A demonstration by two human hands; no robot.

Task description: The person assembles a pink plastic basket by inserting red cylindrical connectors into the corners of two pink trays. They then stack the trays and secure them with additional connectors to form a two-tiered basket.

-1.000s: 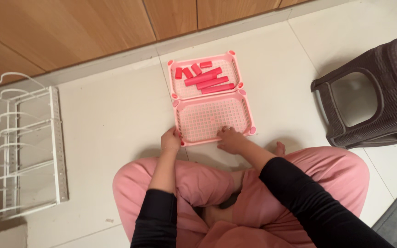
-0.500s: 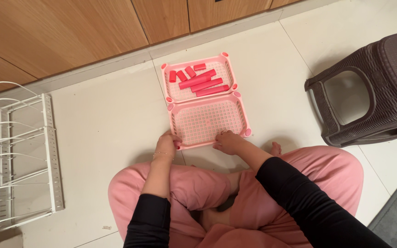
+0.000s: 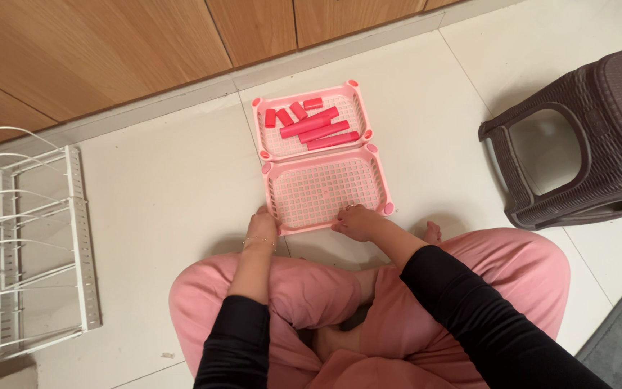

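Gripping the near pink tray (image 3: 325, 191) at its front edge, both hands sit on the tiled floor (image 3: 167, 194) just ahead of the person's crossed legs. The left hand (image 3: 262, 225) is curled at the tray's front left corner, fingers closed around the rim as far as the view shows. The right hand (image 3: 358, 222) rests on the front edge towards the right corner, fingers bent over the rim, loosely closed rather than spread flat.

This tray is a shallow rectangular basket with a grid bottom and round sockets at its corners, and nothing lies in it. Touching its far edge is a second pink tray (image 3: 311, 122) of the same kind, and in that one lie the red tubes (image 3: 311, 124): three long ones side by side and four short ones beside them. As a judgement, the pieces look sorted and laid out while joining them is not yet done; no tube stands in a socket.

No package, label or sign shows anywhere. Further out, a white wire rack (image 3: 30, 245) lies at the left, a dark woven-look plastic stool (image 3: 584, 137) stands at the right, and wooden cabinet fronts (image 3: 109, 43) run along the top.
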